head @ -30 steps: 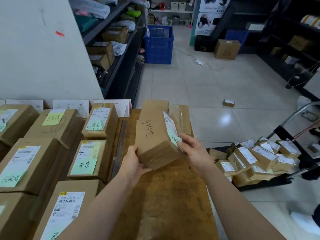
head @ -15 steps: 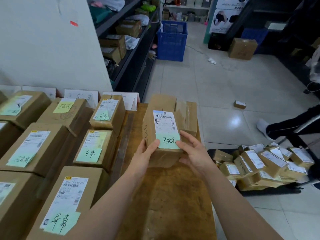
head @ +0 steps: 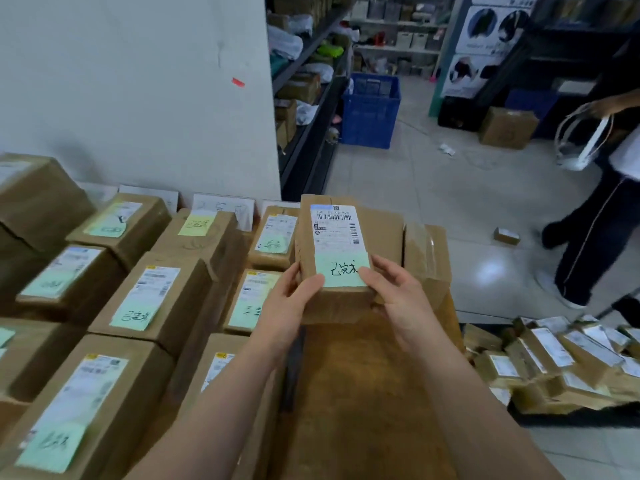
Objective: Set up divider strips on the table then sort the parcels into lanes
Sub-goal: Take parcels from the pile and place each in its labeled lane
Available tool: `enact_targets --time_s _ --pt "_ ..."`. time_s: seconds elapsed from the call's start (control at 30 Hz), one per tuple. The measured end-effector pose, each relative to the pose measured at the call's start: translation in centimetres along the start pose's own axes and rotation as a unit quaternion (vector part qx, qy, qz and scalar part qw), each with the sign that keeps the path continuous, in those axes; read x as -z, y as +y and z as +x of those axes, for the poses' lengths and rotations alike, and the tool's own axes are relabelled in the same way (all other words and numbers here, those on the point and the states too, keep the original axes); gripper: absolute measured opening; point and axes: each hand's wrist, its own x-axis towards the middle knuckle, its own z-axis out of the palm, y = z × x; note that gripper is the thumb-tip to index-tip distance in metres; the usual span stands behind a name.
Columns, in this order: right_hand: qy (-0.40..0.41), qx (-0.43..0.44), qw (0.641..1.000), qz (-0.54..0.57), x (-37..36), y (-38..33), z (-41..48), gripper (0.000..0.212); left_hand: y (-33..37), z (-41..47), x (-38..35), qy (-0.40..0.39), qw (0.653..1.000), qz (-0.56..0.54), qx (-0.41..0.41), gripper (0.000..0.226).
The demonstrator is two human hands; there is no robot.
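I hold a brown cardboard parcel (head: 334, 237) over the wooden table (head: 360, 393), label side up, with a white shipping label and a green handwritten note. My left hand (head: 289, 306) grips its near left corner, thumb on top. My right hand (head: 398, 299) grips the near right corner, thumb on the green note. Behind it lies a larger taped parcel (head: 420, 254). To the left, several labelled parcels (head: 152, 299) stand in rows, split by a dark divider strip (head: 294, 355).
White paper lane signs (head: 225, 206) lean on the wall behind the rows. A cart of several small parcels (head: 554, 358) stands low on the right. A person (head: 602, 209) stands on the tiled floor at the right. Shelving and a blue crate (head: 370, 109) are farther back.
The parcel was turned from its side to label up and lifted a little closer to me. The person on the right has stepped further into view.
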Motion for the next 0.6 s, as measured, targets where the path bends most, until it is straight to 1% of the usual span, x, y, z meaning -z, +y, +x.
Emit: enact_targets --time_s 0.17,0.27,0.3,0.33,0.4,0.43,0.47,0.6 --pt "0.004 0.016 1.0 0.027 -7.5 -0.4 -0.6 0.035 1.9 -0.1 7.2 0.008 0.999 0.028 -0.025 0.041" --pt "-0.007 0.012 0.999 0.038 -11.7 -0.2 -0.5 0.035 2.6 0.3 11.3 0.007 0.999 0.028 -0.037 0.034" --pt "-0.012 0.008 0.999 0.038 -13.0 -0.3 -0.5 0.038 2.8 0.3 12.5 0.01 0.999 0.034 -0.038 0.035" --pt "-0.015 0.005 0.999 0.036 -14.3 -0.3 -0.4 0.04 3.1 0.5 13.7 0.015 0.998 0.043 -0.04 0.042" --pt "-0.022 0.007 0.999 0.032 -16.5 -0.5 0.3 0.04 3.5 1.1 15.8 0.033 0.996 0.064 -0.043 0.062" --pt "-0.024 0.008 0.999 0.03 -17.5 -0.6 0.7 0.039 3.6 1.6 16.7 0.041 0.996 0.071 -0.042 0.067" --pt "-0.029 0.01 0.999 0.025 -18.5 -0.7 1.3 0.039 3.7 2.2 17.6 0.046 0.995 0.077 -0.042 0.066" --pt "-0.041 0.003 0.999 -0.011 -22.1 -0.9 4.6 0.033 4.8 4.1 20.6 0.047 0.991 0.11 -0.063 0.039"
